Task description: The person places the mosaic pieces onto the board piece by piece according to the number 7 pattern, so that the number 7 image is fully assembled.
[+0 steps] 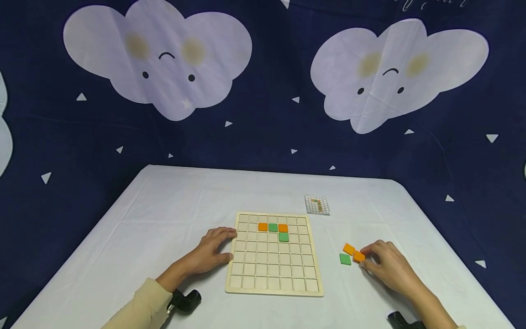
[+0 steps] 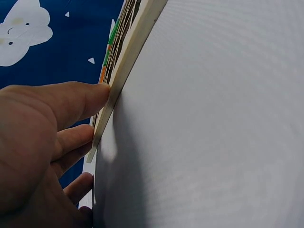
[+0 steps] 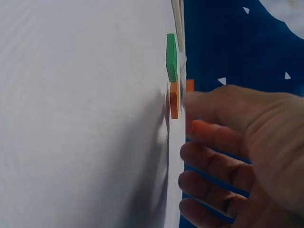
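A wooden grid board (image 1: 267, 293) lies on the table, with two orange tiles and a green tile in a row near its far side and another green tile (image 1: 283, 237) below the right orange one. My left hand (image 1: 209, 251) rests against the board's left edge, thumb and fingertips touching its rim (image 2: 124, 66). Right of the board, my right hand (image 1: 388, 265) pinches an orange tile (image 1: 359, 257) between thumb and index finger. Close beside it are another orange tile (image 1: 349, 249) and a green tile (image 1: 345, 259), also visible as a green tile (image 3: 171, 57) in the right wrist view.
A small printed card (image 1: 317, 205) with a coloured grid pattern lies past the board's far right corner. White cloth covers the table (image 1: 164, 205). Behind it hangs a dark blue curtain (image 1: 271, 137) with clouds and triangles.
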`<state>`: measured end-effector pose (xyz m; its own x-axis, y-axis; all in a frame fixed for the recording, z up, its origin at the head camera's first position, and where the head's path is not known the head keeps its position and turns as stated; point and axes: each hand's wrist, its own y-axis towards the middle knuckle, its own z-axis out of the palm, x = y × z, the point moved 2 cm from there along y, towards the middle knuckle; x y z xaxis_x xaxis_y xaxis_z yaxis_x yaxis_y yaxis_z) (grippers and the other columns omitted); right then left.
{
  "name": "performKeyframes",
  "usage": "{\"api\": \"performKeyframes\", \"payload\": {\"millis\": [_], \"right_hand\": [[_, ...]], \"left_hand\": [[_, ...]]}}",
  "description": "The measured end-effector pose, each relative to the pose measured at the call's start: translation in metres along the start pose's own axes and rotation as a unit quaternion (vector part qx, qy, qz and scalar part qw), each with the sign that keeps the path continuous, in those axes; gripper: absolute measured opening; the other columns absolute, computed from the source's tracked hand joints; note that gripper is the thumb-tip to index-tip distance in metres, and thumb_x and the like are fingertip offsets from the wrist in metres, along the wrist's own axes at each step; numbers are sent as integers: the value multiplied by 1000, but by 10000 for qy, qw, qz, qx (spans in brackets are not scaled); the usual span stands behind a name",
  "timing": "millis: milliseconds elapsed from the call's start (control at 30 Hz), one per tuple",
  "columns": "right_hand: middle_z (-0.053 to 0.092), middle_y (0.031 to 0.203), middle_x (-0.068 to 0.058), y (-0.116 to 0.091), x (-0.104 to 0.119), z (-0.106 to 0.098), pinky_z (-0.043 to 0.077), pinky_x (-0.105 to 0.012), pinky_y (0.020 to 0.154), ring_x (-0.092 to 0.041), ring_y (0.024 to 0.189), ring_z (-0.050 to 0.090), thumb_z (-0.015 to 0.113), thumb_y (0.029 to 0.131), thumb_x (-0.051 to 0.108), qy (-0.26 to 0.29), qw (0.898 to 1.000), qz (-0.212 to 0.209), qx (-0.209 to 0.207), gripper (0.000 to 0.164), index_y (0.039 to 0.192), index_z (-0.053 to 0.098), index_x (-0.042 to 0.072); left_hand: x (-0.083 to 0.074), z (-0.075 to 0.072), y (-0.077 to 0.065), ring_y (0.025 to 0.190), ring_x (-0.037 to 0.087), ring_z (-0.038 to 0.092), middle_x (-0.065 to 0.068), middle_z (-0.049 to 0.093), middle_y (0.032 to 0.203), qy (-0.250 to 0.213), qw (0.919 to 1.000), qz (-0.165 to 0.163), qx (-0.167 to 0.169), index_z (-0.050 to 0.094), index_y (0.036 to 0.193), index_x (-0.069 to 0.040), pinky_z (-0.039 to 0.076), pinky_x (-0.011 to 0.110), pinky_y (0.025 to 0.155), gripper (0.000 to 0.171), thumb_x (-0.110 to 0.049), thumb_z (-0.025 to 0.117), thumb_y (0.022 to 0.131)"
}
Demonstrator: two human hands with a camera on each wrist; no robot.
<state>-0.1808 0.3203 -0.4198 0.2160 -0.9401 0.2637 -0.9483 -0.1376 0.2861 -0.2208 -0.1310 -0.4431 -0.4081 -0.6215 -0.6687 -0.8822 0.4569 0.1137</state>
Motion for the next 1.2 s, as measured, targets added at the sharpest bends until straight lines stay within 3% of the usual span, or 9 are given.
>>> {"api": "performKeyframes", "payload": {"millis": [233,467,867,1200], "right_hand": [[64,90,4,4,8,-4,41,-32,72,-14,86,51,76,73,16,133,9999,-15,98,19,91,71,16],[64,90,6,8,18,-6,42,-32,73,-13,85,51,77,72,16,209,9995,-212,-87,20,91,71,17],[64,89,7,21,40,0,42,-32,73,-14,86,52,78,72,17,449,9985,-314,25,20,91,72,17],[64,90,4,31,57,6,38,-25,67,-12,81,48,76,74,15,567,9969,-542,59,19,92,71,16]], "left_hand": [[-2,-1,0,135,34,31,6,45,141,-35,10000,-11,-15,53,130,-8,21,59,106,50,-16,68,83],[-3,-1,0,135,34,32,6,46,141,-11,10000,20,-30,53,130,-8,21,59,106,50,-15,68,83],[-2,-1,0,135,33,31,6,45,142,-18,10000,-31,5,53,131,-9,21,59,105,50,-17,68,84],[-1,0,0,134,32,32,6,45,142,-47,10000,-52,13,53,131,-8,21,59,106,50,-18,68,84]]}}
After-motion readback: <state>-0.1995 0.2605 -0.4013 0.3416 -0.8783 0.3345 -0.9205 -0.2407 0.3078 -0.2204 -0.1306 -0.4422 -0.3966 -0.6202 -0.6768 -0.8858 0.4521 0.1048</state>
